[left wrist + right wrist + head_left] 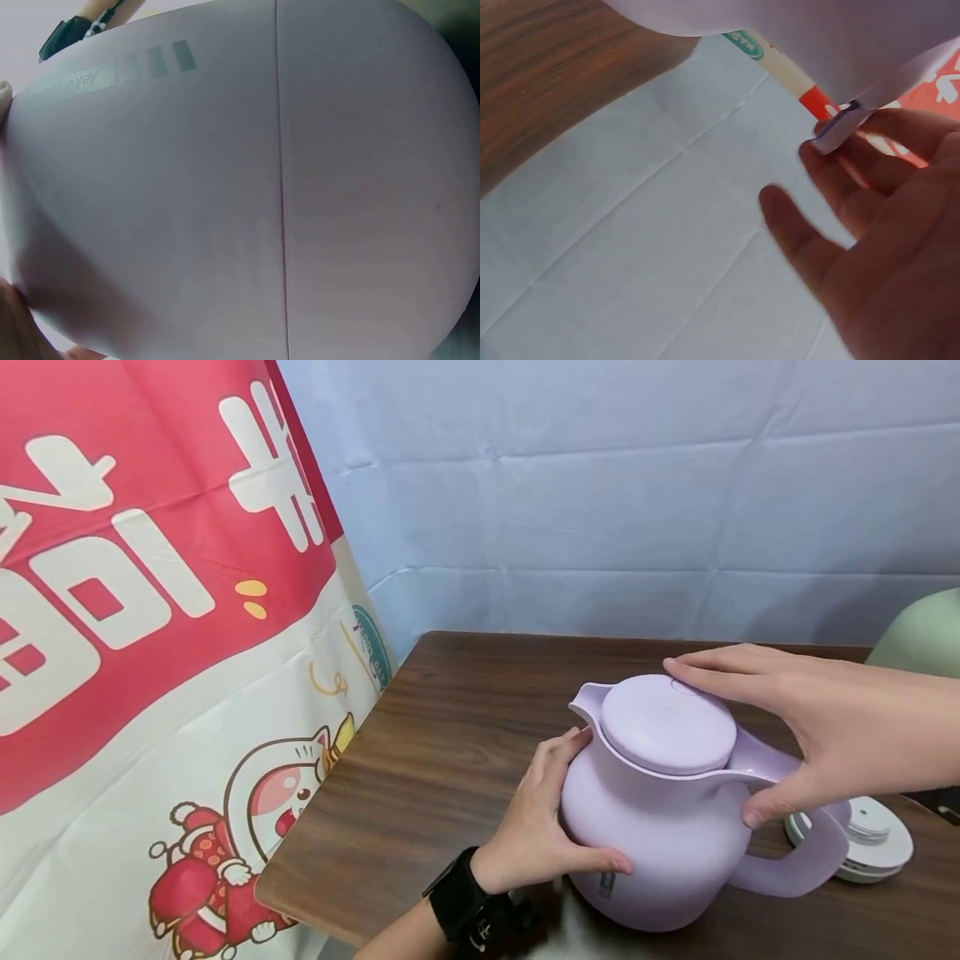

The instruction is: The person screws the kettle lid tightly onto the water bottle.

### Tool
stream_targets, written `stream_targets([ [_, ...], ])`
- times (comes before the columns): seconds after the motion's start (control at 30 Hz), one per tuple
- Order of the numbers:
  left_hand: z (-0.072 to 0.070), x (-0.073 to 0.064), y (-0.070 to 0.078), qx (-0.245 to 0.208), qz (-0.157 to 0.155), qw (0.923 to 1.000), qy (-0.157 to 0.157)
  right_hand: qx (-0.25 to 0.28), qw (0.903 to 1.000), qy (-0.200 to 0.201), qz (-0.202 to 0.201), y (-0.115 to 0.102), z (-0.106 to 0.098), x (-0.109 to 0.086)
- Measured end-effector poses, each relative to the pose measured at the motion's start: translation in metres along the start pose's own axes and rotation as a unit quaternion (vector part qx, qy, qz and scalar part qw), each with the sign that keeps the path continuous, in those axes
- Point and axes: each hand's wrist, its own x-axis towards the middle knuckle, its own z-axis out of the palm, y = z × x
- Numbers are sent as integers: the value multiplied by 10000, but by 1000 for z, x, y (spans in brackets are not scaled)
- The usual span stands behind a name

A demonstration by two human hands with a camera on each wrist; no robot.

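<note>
A big, round-bellied lilac plastic jug (652,852) sits at the near right part of the dark brown wood-grain table (390,785), though whether its base touches the wood is hard to tell. Here's the left hand (551,822), black band (456,893) at the wrist, cupping the belly: fingers along the left side, thumb across the front! Up top, the right hand (832,718) spreads its fingers over the flat lilac lid (667,727), fingertips at the edge, thumb pointing down beside the looped lilac handle (798,872). The spout (589,695) points left. Behind the handle lies a round white disc-like piece (881,839), and a rounded pale green object (926,631) peeks past the right forearm. A red-and-white cartoon banner (105,727) hangs at the left.
</note>
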Motion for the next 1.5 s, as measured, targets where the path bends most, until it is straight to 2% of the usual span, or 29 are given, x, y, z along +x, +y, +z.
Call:
stream_targets([
  [0.2, 0, 0, 0, -29, 152, 9999, 56, -223, 9985, 484, 89, -6, 10, -13],
  [0.43, 2, 3, 0, -85, 180, 9998, 91, -388, 9934, 1082, -47, -13, 16, -19],
  [0.77, 3, 2, -1, -119, 185, 9997, 63, 14, 9862, 1653, -131, -17, 24, -24],
  [1.0, 4, 1, -2, -103, 263, 9996, 60, 470, 9850, 1635, 273, -23, 27, -29],
  [1.13, 5, 1, -2, -94, 296, 9995, 71, 619, 9825, 1717, 360, -27, 29, -32],
  [1.37, 4, -1, -2, -145, 191, 9997, 57, 736, 9689, 2354, 185, -26, 39, -34],
  [1.5, 3, -2, -2, -166, 193, 9996, 81, 719, 9642, 2544, 227, -25, 46, -34],
])
